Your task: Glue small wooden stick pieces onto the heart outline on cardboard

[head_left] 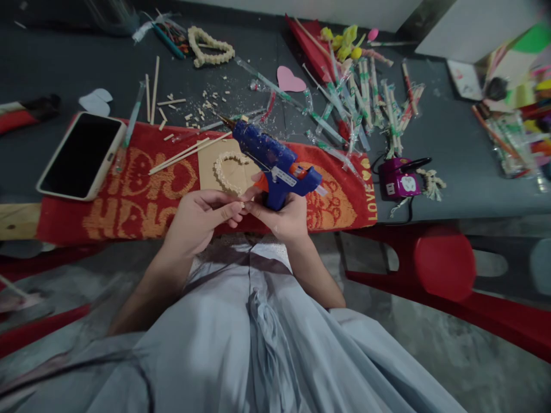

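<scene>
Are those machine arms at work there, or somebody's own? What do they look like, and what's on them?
They are a person's. The left hand and right hand are bare, with no gloves, and no watch or bracelet shows on either wrist. No sleeves cover the visible forearms. Below, loose pale blue-grey clothing hangs in folds, bunched at the middle.

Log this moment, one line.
Right hand: holding blue plastic glue gun | left hand: fingertips beside right's | ahead: pale segmented heart outline on tan card

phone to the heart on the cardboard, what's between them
In the head view, a clear plastic sleeve and two thin sticks, over the red towel.
</scene>
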Tool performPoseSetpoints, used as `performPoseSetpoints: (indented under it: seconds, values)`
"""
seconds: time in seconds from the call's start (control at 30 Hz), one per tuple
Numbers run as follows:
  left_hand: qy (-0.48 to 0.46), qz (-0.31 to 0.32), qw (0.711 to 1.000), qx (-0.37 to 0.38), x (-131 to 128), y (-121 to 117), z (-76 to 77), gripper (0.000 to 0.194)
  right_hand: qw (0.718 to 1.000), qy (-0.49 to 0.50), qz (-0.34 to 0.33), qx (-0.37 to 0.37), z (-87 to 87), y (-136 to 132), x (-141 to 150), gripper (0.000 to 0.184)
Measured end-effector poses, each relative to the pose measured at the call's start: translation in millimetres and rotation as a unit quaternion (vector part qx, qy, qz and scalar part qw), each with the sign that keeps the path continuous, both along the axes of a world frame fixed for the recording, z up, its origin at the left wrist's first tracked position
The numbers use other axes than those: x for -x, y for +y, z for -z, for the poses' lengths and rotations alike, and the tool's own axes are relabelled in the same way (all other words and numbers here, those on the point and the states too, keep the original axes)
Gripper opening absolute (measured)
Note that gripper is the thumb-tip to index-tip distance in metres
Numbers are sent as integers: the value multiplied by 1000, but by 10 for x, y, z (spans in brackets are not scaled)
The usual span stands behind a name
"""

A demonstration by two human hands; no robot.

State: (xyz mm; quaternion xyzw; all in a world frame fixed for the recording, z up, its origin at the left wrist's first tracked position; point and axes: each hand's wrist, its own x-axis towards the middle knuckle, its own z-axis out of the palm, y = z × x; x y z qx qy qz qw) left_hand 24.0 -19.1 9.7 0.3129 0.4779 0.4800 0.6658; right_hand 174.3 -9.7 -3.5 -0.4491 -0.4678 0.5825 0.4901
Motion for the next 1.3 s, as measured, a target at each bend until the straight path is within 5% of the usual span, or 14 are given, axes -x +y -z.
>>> performPoseSetpoints:
  seconds: [0.83,1.07,1.3]
  values:
    - [-51,14,995,80,-29,3,15,36,999,11,-36,-7,-5,49,-64,59]
    - [-166,-113,971,132,-5,94,-14,23,999,4,12,-36,9,-22,-236,46]
    - [-212,-127,961,125,81,150,-8,17,995,-50,-81,-37,132,-195,-390,42]
